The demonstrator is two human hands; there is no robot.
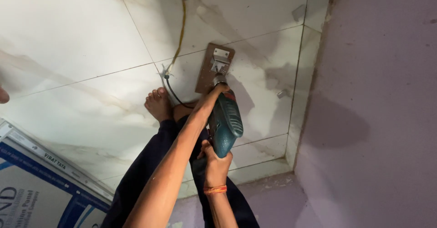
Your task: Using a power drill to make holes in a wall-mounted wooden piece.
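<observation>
drill: teal body, dark chuck | tip on wood block

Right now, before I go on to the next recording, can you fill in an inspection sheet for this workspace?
Surface: pale glossy tiled floor, streaked and dusty.
Job's things: teal-green electric drill, bit down on a silver metal bracket lying on a small brown wooden block.
Clutter: small metal pieces on the tiles; printed blue-and-white board at lower left.
Grippers: left hand at the drill's front; right hand gripping its handle.
Cables: black drill cord joined to a yellow wire.
Surroundings: mauve wall; bare foot beside the block.
</observation>
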